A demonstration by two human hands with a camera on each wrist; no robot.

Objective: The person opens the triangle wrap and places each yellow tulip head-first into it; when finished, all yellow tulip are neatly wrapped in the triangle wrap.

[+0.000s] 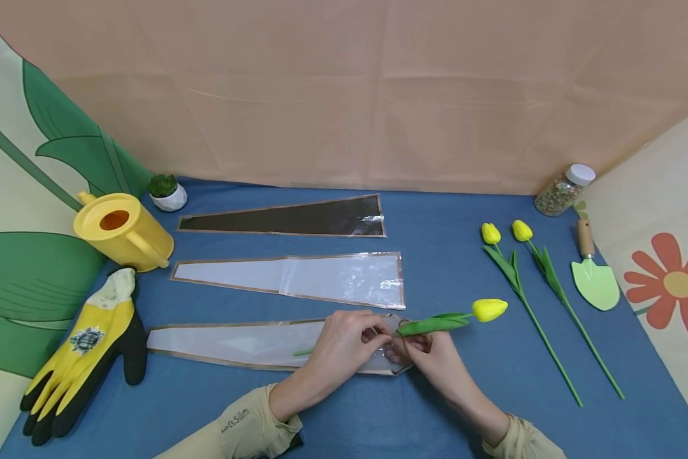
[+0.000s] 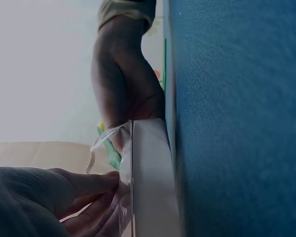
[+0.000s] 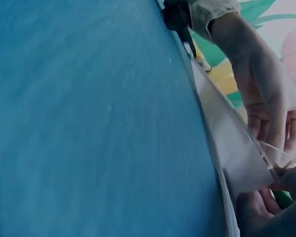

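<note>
A yellow tulip (image 1: 489,309) lay half inside the nearest clear sleeve (image 1: 234,344) on the blue worktop (image 1: 447,268), stem in, bloom out to the right. The left hand (image 1: 344,341) pinched the sleeve's mouth, seemingly to lift the film open, while the right hand (image 1: 430,357) gripped the stem at the opening to guide it. Two more sleeves (image 1: 321,277) lay beyond, two tulips (image 1: 516,274) to the right, a trowel (image 1: 595,280) past them, a glove (image 1: 85,344) and watering can (image 1: 122,233) at left
</note>
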